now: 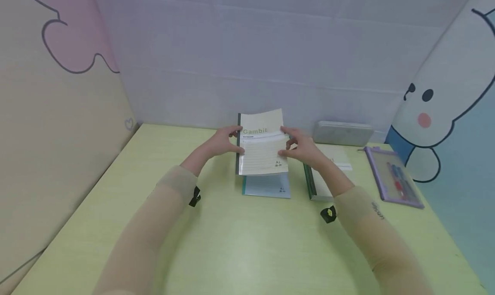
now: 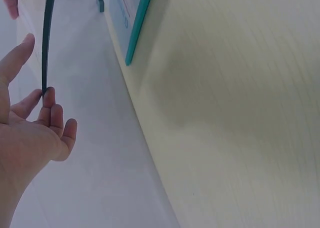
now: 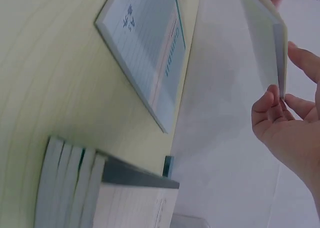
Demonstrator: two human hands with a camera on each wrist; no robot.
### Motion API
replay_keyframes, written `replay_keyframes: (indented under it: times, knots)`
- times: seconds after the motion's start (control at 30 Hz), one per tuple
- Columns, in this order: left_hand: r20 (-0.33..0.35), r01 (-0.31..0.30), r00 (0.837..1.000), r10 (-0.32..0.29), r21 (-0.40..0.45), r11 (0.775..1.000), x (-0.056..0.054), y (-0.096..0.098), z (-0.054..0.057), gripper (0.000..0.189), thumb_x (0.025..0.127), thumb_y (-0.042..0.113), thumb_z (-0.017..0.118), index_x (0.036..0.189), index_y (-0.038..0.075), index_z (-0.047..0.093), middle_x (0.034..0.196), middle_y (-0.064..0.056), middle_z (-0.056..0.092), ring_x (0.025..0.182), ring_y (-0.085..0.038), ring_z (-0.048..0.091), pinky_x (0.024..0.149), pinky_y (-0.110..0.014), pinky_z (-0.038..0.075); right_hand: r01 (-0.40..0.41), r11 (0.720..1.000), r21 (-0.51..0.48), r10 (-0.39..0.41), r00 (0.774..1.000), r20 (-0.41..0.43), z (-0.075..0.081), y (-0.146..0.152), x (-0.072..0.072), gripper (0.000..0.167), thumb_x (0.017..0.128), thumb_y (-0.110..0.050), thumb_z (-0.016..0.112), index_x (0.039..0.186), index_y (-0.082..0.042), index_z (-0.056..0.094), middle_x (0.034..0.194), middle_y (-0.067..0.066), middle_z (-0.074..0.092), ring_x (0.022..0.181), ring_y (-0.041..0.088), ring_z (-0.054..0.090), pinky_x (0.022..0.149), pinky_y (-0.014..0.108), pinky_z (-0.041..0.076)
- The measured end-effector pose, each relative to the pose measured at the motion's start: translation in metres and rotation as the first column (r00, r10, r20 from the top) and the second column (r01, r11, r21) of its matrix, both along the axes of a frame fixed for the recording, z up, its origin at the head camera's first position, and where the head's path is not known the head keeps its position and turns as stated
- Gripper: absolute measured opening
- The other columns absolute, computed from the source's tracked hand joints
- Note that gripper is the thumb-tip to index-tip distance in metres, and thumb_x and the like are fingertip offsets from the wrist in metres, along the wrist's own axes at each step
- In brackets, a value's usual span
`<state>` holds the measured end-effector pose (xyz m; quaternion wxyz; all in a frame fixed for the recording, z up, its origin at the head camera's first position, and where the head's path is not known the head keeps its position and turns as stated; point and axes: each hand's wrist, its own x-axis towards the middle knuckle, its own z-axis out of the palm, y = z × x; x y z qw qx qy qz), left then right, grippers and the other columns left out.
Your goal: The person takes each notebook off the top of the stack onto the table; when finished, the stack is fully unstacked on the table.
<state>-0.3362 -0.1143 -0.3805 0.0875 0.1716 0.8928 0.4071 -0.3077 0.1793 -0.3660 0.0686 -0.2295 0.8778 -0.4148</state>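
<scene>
A cream "Gambit" notebook with a dark spine is lifted over the table, its cover facing me. My left hand pinches its spine side between thumb and fingers. At the opposite edge, my right hand grips the notebook the same way. The left wrist view shows the dark spine edge-on between the left fingertips. Below lies a light blue notebook with a teal spine, flat on the table and partly hidden by the raised one in the head view.
Right of the blue notebook is a stack of several notebooks, a cream one on top. Behind the stack stands a grey case against the wall. Farther right lies a purple-edged clear pouch with pens inside. The table meets walls on three sides.
</scene>
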Motion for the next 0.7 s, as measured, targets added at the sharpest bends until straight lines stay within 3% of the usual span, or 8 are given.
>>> replay_keyframes:
  times: [0.23, 0.5, 0.7]
  knots:
    - [0.044, -0.040, 0.998, 0.041, -0.022, 0.999, -0.004, -0.044, -0.004, 0.083, 0.077, 0.023, 0.078, 0.146, 0.010, 0.034, 0.131, -0.015, 0.049, 0.130, -0.035, 0.035, 0.107, -0.049, 0.031, 0.012, 0.999, 0.033, -0.014, 0.999, 0.049, -0.014, -0.043, -0.007, 0.082, 0.082, -0.027, 0.075, 0.149, -0.017, 0.030, 0.142, 0.006, 0.035, 0.104, 0.028, 0.044, 0.072, 0.033, 0.039]
    - [0.089, -0.051, 0.994, 0.057, -0.070, 0.996, 0.003, -0.079, -0.017, 0.078, 0.079, 0.020, 0.077, 0.145, 0.008, 0.037, 0.127, -0.017, 0.050, 0.124, -0.035, 0.038, 0.101, -0.047, 0.034, 0.022, 0.998, 0.064, -0.025, 0.998, 0.050, -0.038, -0.083, -0.010, 0.083, 0.078, -0.028, 0.078, 0.147, -0.015, 0.034, 0.137, 0.007, 0.043, 0.101, 0.028, 0.043, 0.070, 0.032, 0.037]
    - [0.102, -0.044, 0.993, 0.057, -0.131, 0.990, 0.006, -0.093, -0.027, 0.079, 0.079, 0.018, 0.076, 0.145, 0.007, 0.035, 0.127, -0.019, 0.048, 0.123, -0.035, 0.038, 0.103, -0.049, 0.033, 0.015, 0.993, 0.119, -0.020, 0.999, 0.035, -0.057, -0.106, -0.012, 0.087, 0.077, -0.031, 0.079, 0.148, -0.013, 0.033, 0.140, 0.012, 0.041, 0.106, 0.028, 0.046, 0.082, 0.037, 0.044]
